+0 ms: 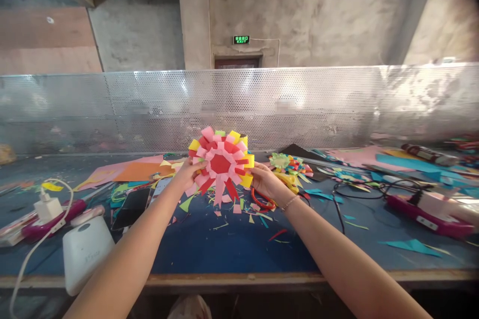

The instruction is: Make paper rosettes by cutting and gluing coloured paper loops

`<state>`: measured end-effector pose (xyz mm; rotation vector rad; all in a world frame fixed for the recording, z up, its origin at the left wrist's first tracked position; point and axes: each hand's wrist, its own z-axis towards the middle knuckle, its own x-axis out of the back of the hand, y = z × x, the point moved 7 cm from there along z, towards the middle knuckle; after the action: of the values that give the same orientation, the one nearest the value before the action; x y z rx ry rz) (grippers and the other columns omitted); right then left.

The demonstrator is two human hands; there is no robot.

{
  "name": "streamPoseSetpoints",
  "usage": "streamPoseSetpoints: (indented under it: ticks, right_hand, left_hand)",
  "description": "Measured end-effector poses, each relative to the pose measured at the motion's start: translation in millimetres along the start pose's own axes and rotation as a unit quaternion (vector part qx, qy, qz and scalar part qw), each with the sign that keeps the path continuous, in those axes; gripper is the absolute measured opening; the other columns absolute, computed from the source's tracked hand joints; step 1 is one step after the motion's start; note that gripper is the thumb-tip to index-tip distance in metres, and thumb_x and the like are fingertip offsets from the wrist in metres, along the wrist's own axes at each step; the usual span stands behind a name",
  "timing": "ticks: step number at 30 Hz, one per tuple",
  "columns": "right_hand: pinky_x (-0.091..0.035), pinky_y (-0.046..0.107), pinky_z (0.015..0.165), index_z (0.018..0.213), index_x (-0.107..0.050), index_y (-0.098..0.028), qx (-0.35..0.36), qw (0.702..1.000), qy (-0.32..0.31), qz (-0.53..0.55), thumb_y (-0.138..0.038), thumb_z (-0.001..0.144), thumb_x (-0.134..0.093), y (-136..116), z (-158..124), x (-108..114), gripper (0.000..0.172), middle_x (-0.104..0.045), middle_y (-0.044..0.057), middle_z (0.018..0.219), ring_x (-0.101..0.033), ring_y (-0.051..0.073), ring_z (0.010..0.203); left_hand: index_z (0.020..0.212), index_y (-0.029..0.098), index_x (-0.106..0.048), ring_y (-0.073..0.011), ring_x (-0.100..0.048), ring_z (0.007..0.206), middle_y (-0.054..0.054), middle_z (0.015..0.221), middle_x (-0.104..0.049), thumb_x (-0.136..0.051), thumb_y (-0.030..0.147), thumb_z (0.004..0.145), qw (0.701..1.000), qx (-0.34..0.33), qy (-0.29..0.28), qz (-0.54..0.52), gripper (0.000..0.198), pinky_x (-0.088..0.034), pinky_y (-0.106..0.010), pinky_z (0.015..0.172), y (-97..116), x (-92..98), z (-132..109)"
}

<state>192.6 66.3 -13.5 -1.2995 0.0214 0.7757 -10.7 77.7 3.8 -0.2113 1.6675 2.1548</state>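
Observation:
Held up above the blue table is a layered paper flower [220, 163] with a red middle and pink, red, yellow and green looped petals. My left hand [190, 175] grips its left edge, the thumb reaching over the front petals. On the opposite side my right hand [263, 178] pinches the yellow petals at the rim, and some of its fingers are hidden behind the flower. Orange-red scissor handles [264, 202] lie just below my right hand. Small paper scraps [237, 208] are scattered beneath the flower.
Another colourful paper flower [281, 162] lies behind to the right. Power strips [430, 217] with cables sit on both sides. A white power bank [87, 251] overlaps the front edge at left, near a dark phone [131, 208]. A perforated metal screen [239, 104] closes the back.

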Motion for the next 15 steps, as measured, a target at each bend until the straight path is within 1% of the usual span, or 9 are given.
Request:
streamPoseSetpoints:
  ticks: [3, 7, 11, 13, 15]
  right_hand:
    - [-0.051, 0.022, 0.062, 0.082, -0.063, -0.016, 0.007, 1.000, 0.024, -0.007, -0.018, 0.068, -0.066, 0.7, 0.4, 2.4, 0.014, -0.068, 0.002, 0.077, -0.063, 0.012, 0.065]
    - [-0.050, 0.023, 0.058, 0.078, -0.062, -0.017, 0.011, 0.999, 0.046, -0.022, -0.024, 0.068, -0.067, 3.4, 0.2, 4.1, 0.013, -0.067, 0.001, 0.074, -0.062, 0.012, 0.062]
    - [-0.050, 0.023, 0.058, 0.078, -0.062, -0.017, 0.018, 0.997, 0.071, -0.032, -0.027, 0.068, -0.068, 3.6, 0.5, 6.1, 0.015, -0.066, 0.002, 0.076, -0.061, 0.012, 0.063]
    - [-0.050, 0.023, 0.060, 0.079, -0.063, -0.017, 0.020, 0.997, 0.072, -0.034, -0.028, 0.068, -0.068, 3.2, 0.8, 5.7, 0.016, -0.066, 0.002, 0.076, -0.061, 0.011, 0.063]
    - [-0.050, 0.023, 0.060, 0.079, -0.063, -0.018, 0.020, 0.997, 0.067, -0.034, -0.029, 0.068, -0.068, 3.0, 1.0, 4.5, 0.017, -0.066, 0.002, 0.076, -0.061, 0.011, 0.064]
  left_hand:
    - [0.086, 0.018, -0.059, -0.0171, -0.066, 0.070, -0.002, 0.077, -0.070, -0.078, 0.019, 0.050, 1.000, -0.024, 0.017, 0.012, 0.040, -0.052, -0.027, 0.065, 1.6, 1.4, 0.6]
    - [0.090, 0.020, -0.058, -0.0170, -0.065, 0.070, -0.001, 0.079, -0.069, -0.078, 0.020, 0.050, 0.997, -0.056, 0.045, 0.039, 0.044, -0.051, -0.030, 0.068, 5.9, 2.9, 0.6]
    - [0.088, 0.018, -0.058, -0.0155, -0.064, 0.067, -0.001, 0.076, -0.068, -0.079, 0.023, 0.050, 0.996, -0.068, 0.031, 0.040, 0.043, -0.051, -0.028, 0.066, 10.0, 0.1, -0.2]
    - [0.086, 0.018, -0.059, -0.0146, -0.063, 0.065, 0.000, 0.074, -0.067, -0.079, 0.023, 0.050, 0.997, -0.063, 0.026, 0.042, 0.042, -0.050, -0.026, 0.064, 11.3, -1.1, -1.4]
    - [0.088, 0.019, -0.059, -0.0138, -0.062, 0.064, 0.001, 0.072, -0.066, -0.079, 0.023, 0.048, 0.997, -0.060, 0.032, 0.044, 0.045, -0.049, -0.026, 0.063, 12.6, -0.6, -2.7]
